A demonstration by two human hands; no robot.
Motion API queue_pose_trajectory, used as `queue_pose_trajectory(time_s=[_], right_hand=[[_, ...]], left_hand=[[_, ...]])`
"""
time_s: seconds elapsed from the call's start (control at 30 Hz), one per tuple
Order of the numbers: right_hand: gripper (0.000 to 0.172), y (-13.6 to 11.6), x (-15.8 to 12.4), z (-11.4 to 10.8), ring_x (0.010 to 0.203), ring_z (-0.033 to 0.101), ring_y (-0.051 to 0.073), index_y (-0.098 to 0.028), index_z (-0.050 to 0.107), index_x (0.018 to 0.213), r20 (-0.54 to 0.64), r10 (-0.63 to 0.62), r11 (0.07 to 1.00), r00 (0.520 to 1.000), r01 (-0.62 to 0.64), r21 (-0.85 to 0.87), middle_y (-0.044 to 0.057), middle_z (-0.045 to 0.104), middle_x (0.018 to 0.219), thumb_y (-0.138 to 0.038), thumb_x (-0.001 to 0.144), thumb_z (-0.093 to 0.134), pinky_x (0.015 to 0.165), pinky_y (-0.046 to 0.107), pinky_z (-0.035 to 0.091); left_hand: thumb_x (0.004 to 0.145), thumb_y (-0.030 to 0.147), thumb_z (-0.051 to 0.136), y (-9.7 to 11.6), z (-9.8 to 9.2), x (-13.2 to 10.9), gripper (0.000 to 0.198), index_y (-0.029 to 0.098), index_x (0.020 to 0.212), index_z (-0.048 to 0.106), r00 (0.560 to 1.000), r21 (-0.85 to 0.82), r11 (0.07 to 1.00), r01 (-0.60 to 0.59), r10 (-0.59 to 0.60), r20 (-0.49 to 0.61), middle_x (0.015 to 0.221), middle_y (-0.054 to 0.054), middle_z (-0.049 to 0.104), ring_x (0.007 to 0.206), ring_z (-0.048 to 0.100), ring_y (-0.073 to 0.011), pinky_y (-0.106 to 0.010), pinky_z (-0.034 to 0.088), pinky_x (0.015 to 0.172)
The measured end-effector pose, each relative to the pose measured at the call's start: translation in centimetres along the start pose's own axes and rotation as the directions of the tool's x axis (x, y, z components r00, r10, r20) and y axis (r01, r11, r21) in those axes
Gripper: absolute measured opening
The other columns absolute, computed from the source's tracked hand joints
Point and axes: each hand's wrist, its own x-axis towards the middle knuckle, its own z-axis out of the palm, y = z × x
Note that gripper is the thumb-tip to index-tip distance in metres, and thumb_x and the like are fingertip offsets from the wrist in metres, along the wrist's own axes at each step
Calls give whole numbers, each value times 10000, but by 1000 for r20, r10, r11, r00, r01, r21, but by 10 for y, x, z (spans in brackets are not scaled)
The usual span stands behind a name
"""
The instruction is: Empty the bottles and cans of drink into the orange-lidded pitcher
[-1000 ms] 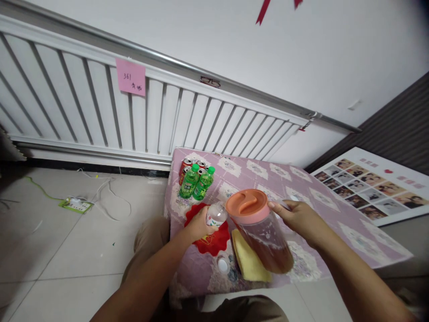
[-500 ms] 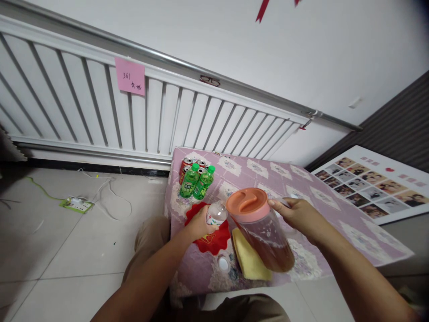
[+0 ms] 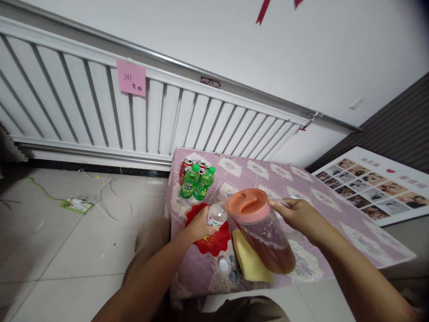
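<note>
My left hand [image 3: 200, 225] is wrapped round a clear plastic bottle [image 3: 217, 213] with a white label, held over a red scalloped mat [image 3: 217, 243]. In my right hand [image 3: 298, 217] is the handle of a clear pitcher [image 3: 268, 243] with an orange lid [image 3: 248, 203]. Brown liquid fills its lower part. The pitcher tilts, its lid side leaning left against or very close to the bottle's mouth; whether they touch I cannot tell. Under the pitcher lies a folded yellow cloth [image 3: 251, 264]. A white bottle cap [image 3: 224, 265] rests beside the cloth.
Two green bottles [image 3: 196, 183] and several red cans [image 3: 187, 165] stand at the back left of the cloth-covered table [image 3: 321, 223]. Behind runs a white radiator [image 3: 161, 116]. A photo board [image 3: 368, 183] leans at right; a power strip [image 3: 77, 205] lies on the floor.
Almost nothing differs. Both hands hold the bottle and the pitcher in nearly the same place, and the view has shifted very slightly.
</note>
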Motion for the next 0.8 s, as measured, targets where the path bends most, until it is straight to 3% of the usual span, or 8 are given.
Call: queue_pose_trajectory(time_s=[0.4,0.8], right_hand=[[603,-1,1,0,490,396,132,-212,527,537,21,9,1000,1000,-9,16,-20,453,490,-793,669,621,467,274,324],[585,4,6,0,478,388,131,-204,582,572,40,-10,1000,999,9,23,-22,464,483,-778,680,622,452,268,320]], left_hand=[[628,182,808,2,-1,0,626,143,1192,539,1000,13,1000,20,-20,8,1125,-123,674,1063,630,-288,-393,475,934],[630,165,815,1,0,0,657,178,1221,529,1000,7,1000,22,-22,0,1167,-105,673,1067,630,-256,-367,474,945]])
